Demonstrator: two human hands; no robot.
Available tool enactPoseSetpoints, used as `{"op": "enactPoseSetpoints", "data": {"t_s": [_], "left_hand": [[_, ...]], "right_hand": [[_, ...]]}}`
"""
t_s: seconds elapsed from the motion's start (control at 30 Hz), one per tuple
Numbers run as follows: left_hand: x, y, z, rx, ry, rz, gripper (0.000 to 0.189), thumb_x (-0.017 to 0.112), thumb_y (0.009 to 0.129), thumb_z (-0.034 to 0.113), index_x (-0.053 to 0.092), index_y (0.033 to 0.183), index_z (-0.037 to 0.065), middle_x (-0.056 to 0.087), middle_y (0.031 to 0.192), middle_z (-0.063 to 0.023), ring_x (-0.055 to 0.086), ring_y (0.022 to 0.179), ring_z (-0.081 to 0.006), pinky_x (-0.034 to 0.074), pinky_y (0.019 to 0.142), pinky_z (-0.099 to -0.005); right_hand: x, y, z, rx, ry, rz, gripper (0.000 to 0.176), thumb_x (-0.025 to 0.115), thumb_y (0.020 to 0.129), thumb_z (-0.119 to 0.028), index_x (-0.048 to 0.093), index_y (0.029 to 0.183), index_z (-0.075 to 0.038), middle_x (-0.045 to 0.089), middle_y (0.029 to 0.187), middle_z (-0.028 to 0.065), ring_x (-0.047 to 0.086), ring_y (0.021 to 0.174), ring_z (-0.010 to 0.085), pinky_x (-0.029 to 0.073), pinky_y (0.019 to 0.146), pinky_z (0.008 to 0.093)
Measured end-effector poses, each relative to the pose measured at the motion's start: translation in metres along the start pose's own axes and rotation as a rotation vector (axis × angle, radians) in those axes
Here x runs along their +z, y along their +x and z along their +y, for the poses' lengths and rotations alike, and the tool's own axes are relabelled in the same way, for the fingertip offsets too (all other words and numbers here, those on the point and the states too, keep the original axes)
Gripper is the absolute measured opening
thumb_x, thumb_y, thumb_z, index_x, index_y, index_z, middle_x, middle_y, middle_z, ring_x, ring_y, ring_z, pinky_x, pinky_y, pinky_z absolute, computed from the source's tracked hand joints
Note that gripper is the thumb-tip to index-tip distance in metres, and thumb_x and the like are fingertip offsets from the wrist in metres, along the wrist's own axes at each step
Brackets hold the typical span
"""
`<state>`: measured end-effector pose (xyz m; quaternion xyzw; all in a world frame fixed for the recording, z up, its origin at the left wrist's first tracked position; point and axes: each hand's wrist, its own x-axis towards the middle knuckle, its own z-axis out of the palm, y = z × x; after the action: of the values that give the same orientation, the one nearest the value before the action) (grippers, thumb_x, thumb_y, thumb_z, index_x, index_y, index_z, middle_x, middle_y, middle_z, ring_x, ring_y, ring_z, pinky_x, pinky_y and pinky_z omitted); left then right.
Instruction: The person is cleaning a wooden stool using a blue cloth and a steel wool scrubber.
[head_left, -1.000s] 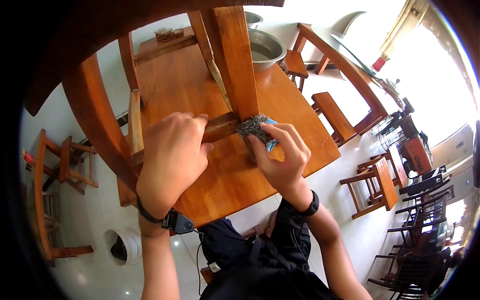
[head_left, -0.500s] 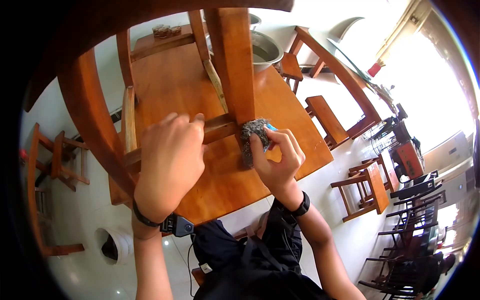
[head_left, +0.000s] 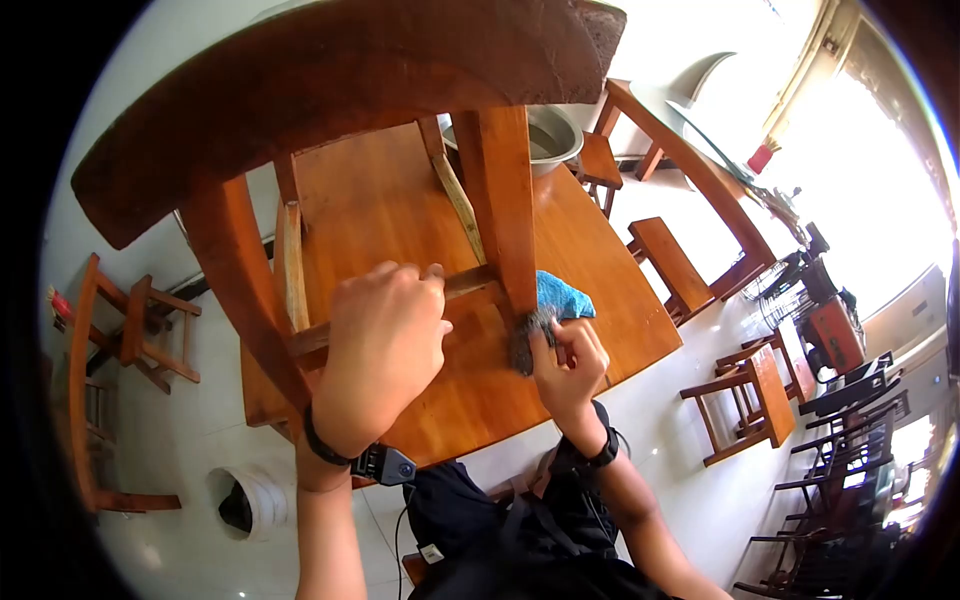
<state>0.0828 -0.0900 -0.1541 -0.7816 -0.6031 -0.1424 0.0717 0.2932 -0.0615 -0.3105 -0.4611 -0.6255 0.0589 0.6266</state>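
Note:
A wooden chair with a broad curved top piece stands over the wooden tabletop. My left hand is closed around its crossbar, the fingertips partly hidden behind the hand. In my right hand a grey, blurred steel wool scrubber is pinched, close against the lower end of the chair's right post. A bright blue cloth shows just beyond the right fingers, beside that post.
A metal basin of liquid stands at the table's far edge. Wooden stools and a larger wooden frame are to the right. On the floor at left sits a white bucket with something dark inside. Dark chairs line the far right.
The view has tilted, bringing more of the chair's curved top piece into sight. My right hand and the scrubber are lower on the post, and more of the blue cloth shows. My left hand keeps its hold.

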Motion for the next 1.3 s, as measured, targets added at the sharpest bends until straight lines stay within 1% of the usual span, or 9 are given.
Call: {"op": "enactPoseSetpoints", "data": {"t_s": [0.17, 0.27, 0.43, 0.6, 0.8, 0.9, 0.97, 1.07, 1.3], "left_hand": [[-0.003, -0.001, 0.002, 0.060, 0.067, -0.003, 0.029, 0.079, 0.084, 0.019, 0.073, 0.105, 0.000, 0.071, 0.084, -0.0130, 0.071, 0.086, -0.0280, 0.056, 0.072, -0.0401], [-0.005, -0.001, 0.005, -0.028, 0.036, -0.026, 0.047, 0.083, 0.080, 0.023, 0.073, 0.122, 0.004, 0.072, 0.091, -0.0143, 0.070, 0.090, -0.0310, 0.056, 0.078, -0.0409], [-0.004, -0.002, 0.008, -0.021, 0.056, 0.030, 0.048, 0.084, 0.079, 0.023, 0.073, 0.122, 0.004, 0.072, 0.091, -0.0146, 0.070, 0.089, -0.0312, 0.056, 0.078, -0.0412], [-0.003, -0.002, 0.008, -0.003, 0.052, 0.062, 0.046, 0.083, 0.078, 0.019, 0.074, 0.120, 0.003, 0.071, 0.093, -0.0165, 0.068, 0.092, -0.0343, 0.055, 0.081, -0.0432], [-0.009, 0.000, 0.012, -0.003, 0.079, 0.017, 0.045, 0.080, 0.082, 0.018, 0.073, 0.122, 0.000, 0.071, 0.094, -0.0168, 0.069, 0.094, -0.0332, 0.055, 0.082, -0.0429], [-0.007, -0.002, 0.013, -0.015, 0.102, 0.002, 0.045, 0.081, 0.082, 0.018, 0.073, 0.122, 0.001, 0.072, 0.094, -0.0173, 0.069, 0.094, -0.0337, 0.055, 0.083, -0.0435], [-0.003, -0.002, 0.010, -0.020, 0.089, 0.001, 0.045, 0.081, 0.081, 0.018, 0.073, 0.122, 0.002, 0.072, 0.095, -0.0174, 0.069, 0.095, -0.0339, 0.055, 0.083, -0.0436], [-0.002, 0.000, 0.005, -0.013, 0.008, 0.038, 0.045, 0.083, 0.077, 0.014, 0.073, 0.120, 0.002, 0.073, 0.103, -0.0195, 0.068, 0.098, -0.0394, 0.054, 0.084, -0.0464], [-0.001, 0.000, 0.012, -0.036, 0.087, -0.012, 0.045, 0.081, 0.081, 0.018, 0.072, 0.122, 0.002, 0.072, 0.103, -0.0195, 0.068, 0.098, -0.0371, 0.054, 0.086, -0.0459]], "right_hand": [[-0.003, 0.016, -0.024, 0.091, 0.026, 0.000, 0.020, 0.085, 0.078, 0.001, 0.065, 0.080, 0.002, 0.046, 0.067, 0.0043, 0.038, 0.052, 0.0093, 0.030, 0.049, 0.0270], [0.000, 0.017, -0.032, 0.137, 0.125, 0.010, 0.021, 0.086, 0.077, 0.000, 0.066, 0.081, 0.002, 0.046, 0.067, 0.0045, 0.037, 0.053, 0.0091, 0.030, 0.050, 0.0268], [-0.003, -0.008, -0.006, 0.139, -0.012, -0.025, 0.023, 0.087, 0.078, -0.001, 0.064, 0.081, 0.002, 0.048, 0.068, 0.0058, 0.039, 0.054, 0.0096, 0.032, 0.050, 0.0260], [0.007, 0.018, -0.039, 0.027, 0.012, 0.039, 0.029, 0.088, 0.080, -0.008, 0.060, 0.079, 0.000, 0.054, 0.070, 0.0109, 0.053, 0.052, 0.0210, 0.042, 0.050, 0.0311], [0.000, 0.005, -0.009, 0.116, -0.033, 0.003, 0.029, 0.087, 0.080, -0.010, 0.060, 0.077, 0.000, 0.054, 0.069, 0.0112, 0.053, 0.053, 0.0227, 0.043, 0.051, 0.0319], [0.007, 0.024, -0.037, 0.175, 0.013, 0.024, 0.027, 0.086, 0.081, -0.010, 0.062, 0.079, 0.000, 0.055, 0.070, 0.0121, 0.054, 0.054, 0.0256, 0.044, 0.052, 0.0334], [0.016, 0.029, -0.042, 0.039, 0.109, 0.108, 0.025, 0.087, 0.081, -0.010, 0.063, 0.081, -0.001, 0.055, 0.071, 0.0129, 0.055, 0.055, 0.0287, 0.045, 0.053, 0.0341], [0.012, 0.005, -0.018, 0.045, 0.032, 0.082, 0.023, 0.086, 0.080, -0.008, 0.064, 0.082, -0.001, 0.056, 0.073, 0.0133, 0.057, 0.055, 0.0304, 0.046, 0.051, 0.0352], [0.010, 0.009, -0.032, -0.010, -0.041, 0.016, 0.019, 0.084, 0.082, -0.008, 0.066, 0.087, -0.003, 0.058, 0.076, 0.0118, 0.061, 0.058, 0.0311, 0.049, 0.051, 0.0388]]}}
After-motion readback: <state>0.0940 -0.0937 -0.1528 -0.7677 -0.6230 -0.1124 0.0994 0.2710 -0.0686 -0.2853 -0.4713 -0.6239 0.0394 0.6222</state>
